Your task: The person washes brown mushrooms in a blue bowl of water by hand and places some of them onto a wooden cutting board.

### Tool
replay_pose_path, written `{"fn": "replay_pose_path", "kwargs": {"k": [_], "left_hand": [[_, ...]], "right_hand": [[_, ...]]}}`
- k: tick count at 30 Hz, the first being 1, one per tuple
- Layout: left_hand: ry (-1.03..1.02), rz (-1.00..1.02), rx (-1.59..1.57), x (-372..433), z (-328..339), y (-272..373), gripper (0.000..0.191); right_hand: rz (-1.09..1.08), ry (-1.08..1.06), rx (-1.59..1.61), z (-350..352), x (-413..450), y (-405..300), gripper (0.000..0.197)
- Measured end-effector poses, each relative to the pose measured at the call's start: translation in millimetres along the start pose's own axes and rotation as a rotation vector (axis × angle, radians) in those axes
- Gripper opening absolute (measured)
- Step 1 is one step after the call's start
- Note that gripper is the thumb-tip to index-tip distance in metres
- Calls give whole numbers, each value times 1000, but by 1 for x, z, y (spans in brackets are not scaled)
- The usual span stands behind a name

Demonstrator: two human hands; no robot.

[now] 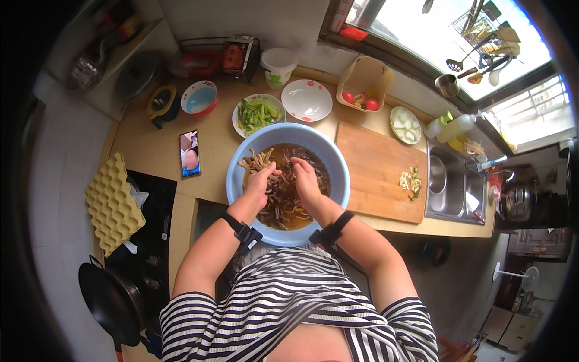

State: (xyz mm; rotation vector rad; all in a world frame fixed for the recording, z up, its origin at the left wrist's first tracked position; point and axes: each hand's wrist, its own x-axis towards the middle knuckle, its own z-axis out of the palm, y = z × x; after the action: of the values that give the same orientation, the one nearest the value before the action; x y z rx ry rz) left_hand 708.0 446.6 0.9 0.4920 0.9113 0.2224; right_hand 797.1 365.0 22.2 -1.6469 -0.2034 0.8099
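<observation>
A light blue plastic basin [342, 181] in front of me holds brown water with dark, stringy pieces [278, 209] that look like soaked dried mushrooms. My left hand [261, 183] grips a bunch of paler brown strips [254, 159] above the water at the basin's left side. Over the right half of the basin is my right hand [306, 177], its fingers slightly curled and pointing toward the left hand. Nothing is plainly held in it, though its palm side is partly hidden.
A wooden cutting board [377, 174] bears chopped garlic and greens, left of a steel sink [452, 190]. Behind the basin stand a plate of cut greens [258, 115] and a white bowl [307, 100]. A phone [189, 154], egg tray [115, 203] and black wok [108, 303] are leftward.
</observation>
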Motion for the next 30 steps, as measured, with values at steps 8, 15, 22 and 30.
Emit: {"fn": "replay_pose_path", "kwargs": {"k": [8, 15, 22, 30], "left_hand": [[186, 454, 500, -4, 26, -19, 15], [260, 741, 583, -3, 23, -23, 24], [399, 523, 569, 5, 9, -32, 31], [392, 199, 138, -1, -19, -21, 20]], "right_hand": [[565, -165, 705, 27, 11, 53, 32], [584, -41, 853, 43, 7, 62, 28], [651, 176, 569, 47, 6, 72, 26], [-157, -157, -943, 8, 38, 34, 20]]}}
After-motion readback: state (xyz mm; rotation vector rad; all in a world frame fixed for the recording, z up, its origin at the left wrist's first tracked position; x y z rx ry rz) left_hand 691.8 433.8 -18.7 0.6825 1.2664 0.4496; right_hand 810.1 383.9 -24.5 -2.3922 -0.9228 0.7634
